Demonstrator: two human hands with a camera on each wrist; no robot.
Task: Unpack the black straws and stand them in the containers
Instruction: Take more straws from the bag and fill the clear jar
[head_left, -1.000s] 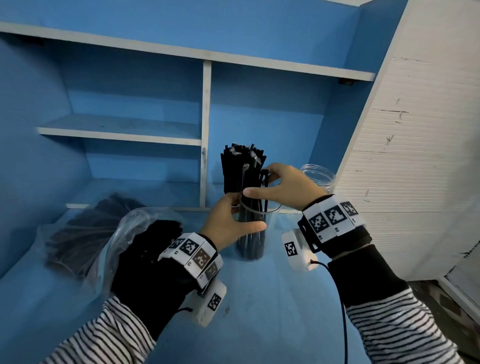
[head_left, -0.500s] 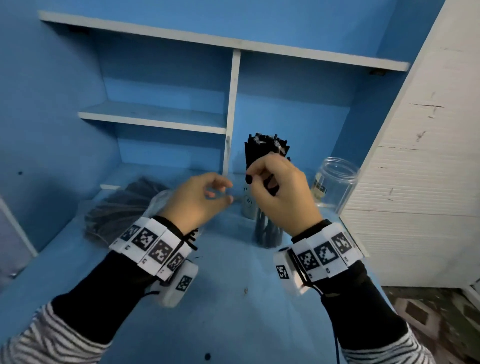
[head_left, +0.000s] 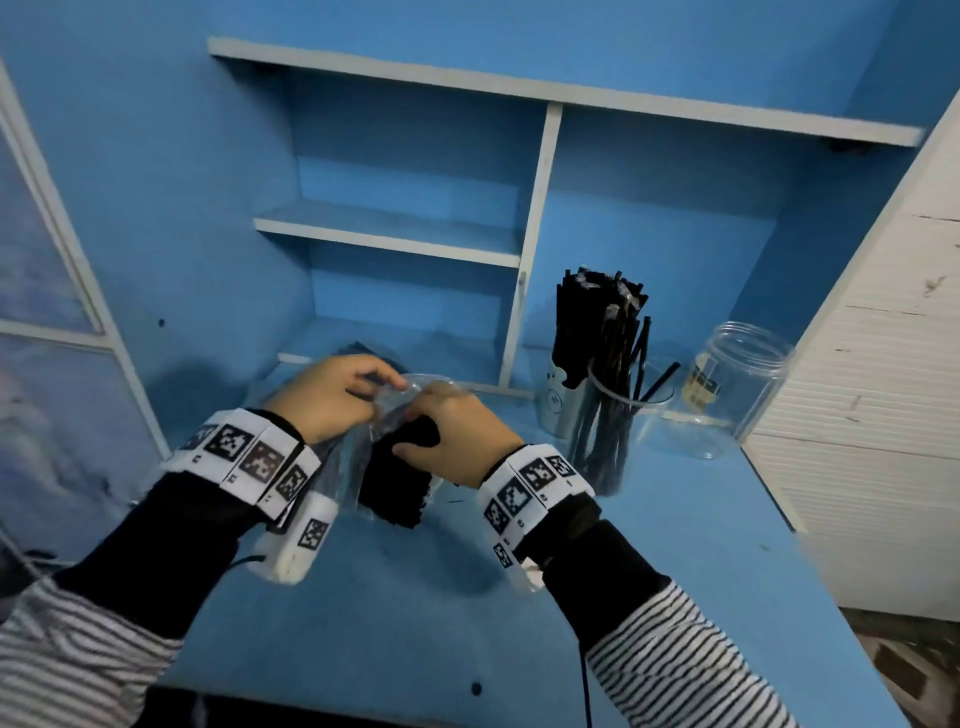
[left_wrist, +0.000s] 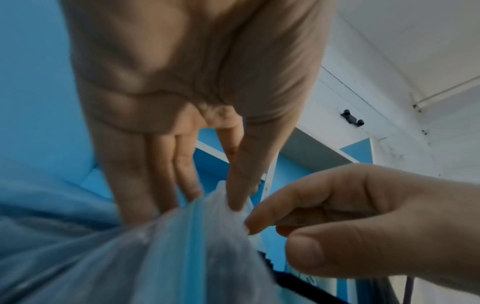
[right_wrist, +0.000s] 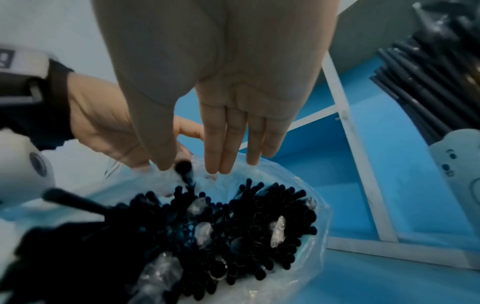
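Both hands at the clear bag (head_left: 363, 457) of black straws (head_left: 395, 483), held over the desk (head_left: 675, 545) left of centre. Left hand (head_left: 332, 400) pinches the bag's top edge: thumb and forefinger pressed on the plastic, clear in the left wrist view (left_wrist: 233, 197). Right hand (head_left: 457, 431) is at the bag mouth; in the right wrist view its fingers (right_wrist: 226, 148) point down, mostly straight, thumb and forefinger closed on a single straw (right_wrist: 185, 172) sticking up out of the bundle. Bag (right_wrist: 298, 185) is open at the top, straw ends (right_wrist: 259, 222) packed inside, a few with clear wrap scraps on them.

To the right on the desk: clear cup (head_left: 618, 431) with a few loose straws standing tilted in it. Just behind it, touching or nearly so, a pale blue bear-face holder (head_left: 556, 405) packed with upright straws (head_left: 597, 322). Further right, a clear jar (head_left: 737, 395) with a label, nothing visible inside, apart from the cup. Blue shelf unit (head_left: 395, 239) behind it all, white panel wall (head_left: 872, 364) on the right.
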